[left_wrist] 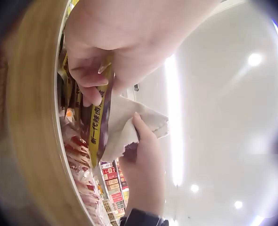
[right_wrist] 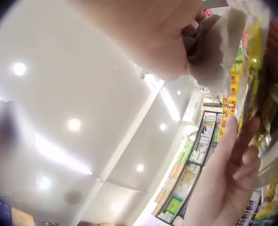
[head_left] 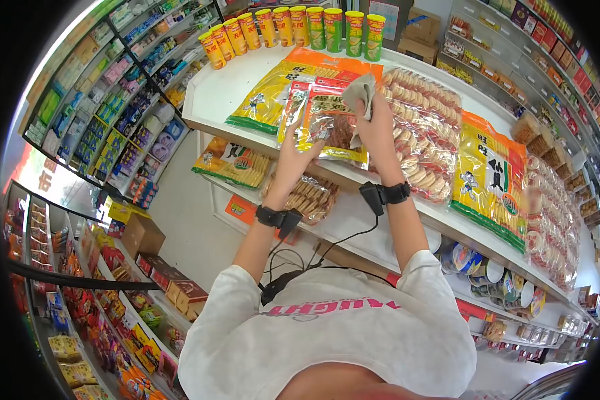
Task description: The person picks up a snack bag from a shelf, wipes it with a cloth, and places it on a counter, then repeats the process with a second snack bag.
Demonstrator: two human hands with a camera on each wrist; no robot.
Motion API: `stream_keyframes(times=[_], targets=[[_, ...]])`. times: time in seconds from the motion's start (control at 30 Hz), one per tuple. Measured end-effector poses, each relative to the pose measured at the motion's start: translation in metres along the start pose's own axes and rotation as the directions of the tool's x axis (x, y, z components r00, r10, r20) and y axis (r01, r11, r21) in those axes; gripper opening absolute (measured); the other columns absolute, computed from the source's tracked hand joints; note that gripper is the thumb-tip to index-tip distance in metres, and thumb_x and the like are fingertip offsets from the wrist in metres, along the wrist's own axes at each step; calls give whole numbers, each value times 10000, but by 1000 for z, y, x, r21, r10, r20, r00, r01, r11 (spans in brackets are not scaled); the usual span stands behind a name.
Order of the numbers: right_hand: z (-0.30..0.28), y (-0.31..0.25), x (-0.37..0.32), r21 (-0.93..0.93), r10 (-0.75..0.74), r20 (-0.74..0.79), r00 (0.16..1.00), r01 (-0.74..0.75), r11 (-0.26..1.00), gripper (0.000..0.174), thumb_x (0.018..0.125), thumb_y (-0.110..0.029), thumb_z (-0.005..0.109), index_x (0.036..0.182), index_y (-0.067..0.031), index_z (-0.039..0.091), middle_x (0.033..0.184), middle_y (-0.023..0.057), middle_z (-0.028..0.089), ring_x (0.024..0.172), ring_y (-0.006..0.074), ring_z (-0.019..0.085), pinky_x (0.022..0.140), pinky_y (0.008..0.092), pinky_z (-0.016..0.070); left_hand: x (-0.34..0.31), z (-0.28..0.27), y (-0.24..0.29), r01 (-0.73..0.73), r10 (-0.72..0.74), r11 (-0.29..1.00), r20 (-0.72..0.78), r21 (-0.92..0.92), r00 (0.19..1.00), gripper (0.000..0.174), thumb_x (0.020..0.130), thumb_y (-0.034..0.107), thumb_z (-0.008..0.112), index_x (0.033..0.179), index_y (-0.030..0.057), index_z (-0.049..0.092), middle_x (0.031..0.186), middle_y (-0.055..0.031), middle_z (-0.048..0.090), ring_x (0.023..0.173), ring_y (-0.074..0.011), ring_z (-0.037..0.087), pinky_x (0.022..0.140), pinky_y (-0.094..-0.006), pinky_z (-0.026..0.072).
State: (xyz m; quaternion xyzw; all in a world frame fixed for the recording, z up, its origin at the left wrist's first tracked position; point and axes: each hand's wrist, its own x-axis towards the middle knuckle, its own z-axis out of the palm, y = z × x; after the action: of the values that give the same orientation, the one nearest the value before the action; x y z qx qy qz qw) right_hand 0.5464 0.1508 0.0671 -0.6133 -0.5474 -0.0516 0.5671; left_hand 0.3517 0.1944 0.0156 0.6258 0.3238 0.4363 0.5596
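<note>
My left hand (head_left: pixel 295 161) grips the lower left edge of a red and yellow snack packet (head_left: pixel 337 128) with a clear window, tilted up from the shelf. In the left wrist view the fingers (left_wrist: pixel 93 84) curl over its yellow edge. My right hand (head_left: pixel 380 137) holds a crumpled grey-beige cloth (head_left: pixel 360 93) against the packet's upper right part. Folds of the cloth (right_wrist: pixel 219 49) hide some of the right fingertips in the right wrist view. Another similar packet (head_left: pixel 293 107) lies behind, partly covered.
A large yellow cracker bag (head_left: pixel 263 100) lies behind the packets. Clear bags of round crackers (head_left: pixel 420 133) and another yellow bag (head_left: pixel 490 180) extend right along the white shelf (head_left: pixel 210 87). Yellow and green canisters (head_left: pixel 300 27) line the back. A lower shelf holds more bags (head_left: pixel 237 163).
</note>
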Motion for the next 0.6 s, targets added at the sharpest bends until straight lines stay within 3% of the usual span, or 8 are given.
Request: stream_keyframes(times=[0.07, 0.17, 0.2, 0.27, 0.3, 0.4, 0.53, 0.6], targets=[[10, 0, 8, -14, -109, -126, 986, 108, 994, 286, 857, -44, 622, 1136, 8, 589, 1090, 214, 584, 981, 420, 575, 835, 467, 472, -3, -7, 1, 14, -13, 1000, 49, -8, 999, 778, 850, 147, 783, 1493, 48, 357, 1004, -109, 649, 720, -119, 637, 597, -238, 516], [33, 3, 3, 63, -267, 15, 964, 266, 962, 350, 869, -81, 620, 1210, -18, 573, 1222, 220, 568, 1110, 421, 544, 924, 492, 451, -8, -16, 3, -95, 89, 994, 102, 48, 991, 725, 849, 143, 778, 1470, 48, 414, 1187, -152, 623, 967, -176, 640, 799, -280, 532], [43, 18, -8, -5, -241, 278, 930, 252, 968, 431, 867, -116, 617, 1286, -42, 549, 1343, 207, 527, 1238, 403, 489, 1025, 523, 392, -8, -19, 3, -152, 143, 986, 121, 74, 982, 707, 849, 143, 776, 1461, 48, 435, 1254, -166, 609, 1063, -198, 632, 877, -296, 528], [52, 38, -24, -110, -298, 392, 870, 366, 924, 460, 860, -138, 617, 1306, -53, 546, 1366, 190, 520, 1280, 391, 463, 1052, 530, 368, -1, -38, -20, -456, 397, 803, 226, 383, 890, 713, 853, 112, 762, 1472, 34, 417, 1254, -154, 604, 896, -144, 648, 714, -261, 539], [53, 42, -28, -157, -321, 451, 833, 428, 890, 474, 856, -149, 617, 1316, -59, 544, 1377, 182, 516, 1301, 385, 450, 1065, 534, 356, -6, -35, -9, -384, 324, 857, 219, 343, 920, 695, 858, 104, 755, 1466, 30, 425, 1251, -147, 605, 861, -131, 647, 700, -251, 537], [51, 59, -19, -271, -142, 464, 874, 292, 917, 474, 856, -185, 614, 1313, -71, 563, 1426, 155, 497, 1355, 356, 417, 1112, 519, 316, -17, -31, 9, -229, 191, 939, 163, 257, 968, 648, 872, 85, 734, 1450, 21, 447, 1233, -124, 610, 784, -103, 641, 670, -228, 529], [36, 61, -16, -392, -20, 434, 901, 208, 896, 455, 869, -202, 604, 1290, -35, 568, 1388, 170, 528, 1315, 350, 461, 1104, 509, 328, -23, -37, 2, 0, -6, 998, 102, 58, 995, 562, 893, 93, 711, 1412, 38, 504, 1218, -118, 650, 959, -135, 641, 741, -260, 543], [31, 43, -16, -312, -20, 404, 914, 158, 937, 451, 864, -183, 607, 1276, -4, 566, 1340, 187, 559, 1307, 360, 468, 1105, 494, 339, -13, -34, -10, -77, 67, 992, 98, 98, 993, 562, 903, 78, 698, 1424, 49, 490, 1159, -90, 662, 848, -93, 622, 642, -235, 524]])
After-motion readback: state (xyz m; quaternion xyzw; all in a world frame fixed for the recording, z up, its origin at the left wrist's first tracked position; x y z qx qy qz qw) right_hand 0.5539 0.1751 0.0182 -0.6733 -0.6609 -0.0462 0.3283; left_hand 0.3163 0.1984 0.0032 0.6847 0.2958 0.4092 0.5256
